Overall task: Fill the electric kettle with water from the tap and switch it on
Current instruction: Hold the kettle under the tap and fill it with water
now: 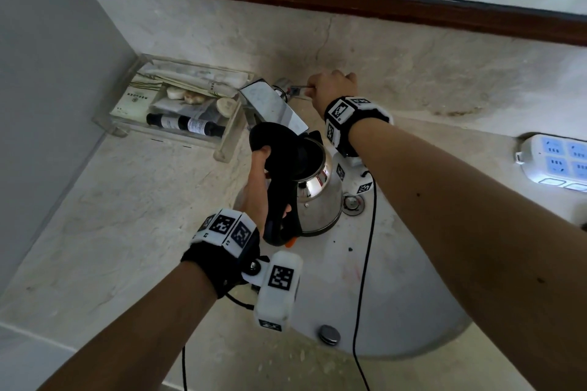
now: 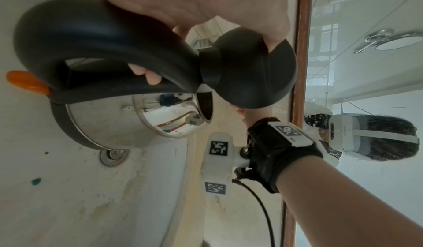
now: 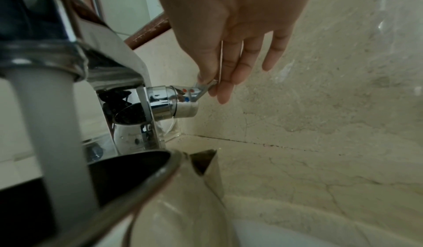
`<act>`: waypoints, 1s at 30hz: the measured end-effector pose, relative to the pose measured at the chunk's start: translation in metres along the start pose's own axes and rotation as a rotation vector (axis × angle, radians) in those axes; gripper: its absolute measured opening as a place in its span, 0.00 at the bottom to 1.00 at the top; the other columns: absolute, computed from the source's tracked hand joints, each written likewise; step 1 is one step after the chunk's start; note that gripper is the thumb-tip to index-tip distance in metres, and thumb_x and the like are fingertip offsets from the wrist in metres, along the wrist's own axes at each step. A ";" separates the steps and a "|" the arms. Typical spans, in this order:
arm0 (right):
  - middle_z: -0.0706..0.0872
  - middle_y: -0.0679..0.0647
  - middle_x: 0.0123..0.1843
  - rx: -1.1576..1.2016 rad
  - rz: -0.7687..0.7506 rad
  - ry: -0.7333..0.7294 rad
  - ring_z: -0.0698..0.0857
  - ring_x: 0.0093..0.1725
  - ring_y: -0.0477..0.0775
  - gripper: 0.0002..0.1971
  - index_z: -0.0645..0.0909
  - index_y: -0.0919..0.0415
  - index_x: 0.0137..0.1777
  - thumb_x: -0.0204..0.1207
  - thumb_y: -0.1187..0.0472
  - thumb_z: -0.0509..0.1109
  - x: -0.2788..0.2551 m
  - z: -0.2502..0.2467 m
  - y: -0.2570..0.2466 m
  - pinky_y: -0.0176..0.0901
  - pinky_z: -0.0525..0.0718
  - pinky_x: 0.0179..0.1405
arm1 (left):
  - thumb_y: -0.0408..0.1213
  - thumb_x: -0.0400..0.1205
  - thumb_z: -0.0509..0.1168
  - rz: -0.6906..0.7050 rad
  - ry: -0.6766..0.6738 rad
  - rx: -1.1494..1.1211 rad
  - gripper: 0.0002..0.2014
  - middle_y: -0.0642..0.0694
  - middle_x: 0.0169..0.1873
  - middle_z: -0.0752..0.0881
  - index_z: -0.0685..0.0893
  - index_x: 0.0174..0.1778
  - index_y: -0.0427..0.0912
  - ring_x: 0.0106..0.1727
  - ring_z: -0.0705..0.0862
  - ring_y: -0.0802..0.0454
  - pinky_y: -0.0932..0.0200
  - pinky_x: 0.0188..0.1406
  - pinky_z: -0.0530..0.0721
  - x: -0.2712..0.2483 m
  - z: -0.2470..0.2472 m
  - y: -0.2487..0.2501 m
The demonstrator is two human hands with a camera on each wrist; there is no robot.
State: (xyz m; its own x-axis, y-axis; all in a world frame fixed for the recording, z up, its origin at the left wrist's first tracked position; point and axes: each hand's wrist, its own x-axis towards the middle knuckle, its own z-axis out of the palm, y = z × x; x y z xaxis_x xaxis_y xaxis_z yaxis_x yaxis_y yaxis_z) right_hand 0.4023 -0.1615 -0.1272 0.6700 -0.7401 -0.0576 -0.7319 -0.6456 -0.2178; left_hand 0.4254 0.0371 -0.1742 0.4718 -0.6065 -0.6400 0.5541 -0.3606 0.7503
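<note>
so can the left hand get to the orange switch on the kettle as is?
Probably not: the left hand grips the kettle handle and holds the lid back, while the orange switch sits below the handle's far end, beyond its fingers.

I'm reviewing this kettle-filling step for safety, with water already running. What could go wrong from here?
1. The stainless steel electric kettle hangs over the white basin from the left hand alone; as it fills and gets heavier, the grip may slip.
2. The water stream falls near the rim; a slight tilt could spill it.
3. The right hand only pinches the chrome tap lever; a late shutoff may overfill the kettle.
</note>
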 end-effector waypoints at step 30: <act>0.82 0.59 0.68 -0.159 -0.157 0.064 0.76 0.71 0.60 0.16 0.77 0.56 0.70 0.84 0.62 0.59 -0.003 0.008 0.012 0.54 0.68 0.70 | 0.69 0.69 0.58 0.024 -0.077 -0.029 0.32 0.39 0.28 0.72 0.75 0.30 0.38 0.23 0.70 0.48 0.61 0.24 0.70 -0.006 0.005 0.008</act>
State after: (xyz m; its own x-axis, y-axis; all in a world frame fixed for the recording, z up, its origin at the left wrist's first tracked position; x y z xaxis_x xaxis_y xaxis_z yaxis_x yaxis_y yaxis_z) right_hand 0.3921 -0.1653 -0.1378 0.7715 -0.6356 0.0282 -0.6333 -0.7714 -0.0626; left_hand 0.4238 0.0341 -0.1633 0.4317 -0.6675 -0.6067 0.5640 -0.3252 0.7591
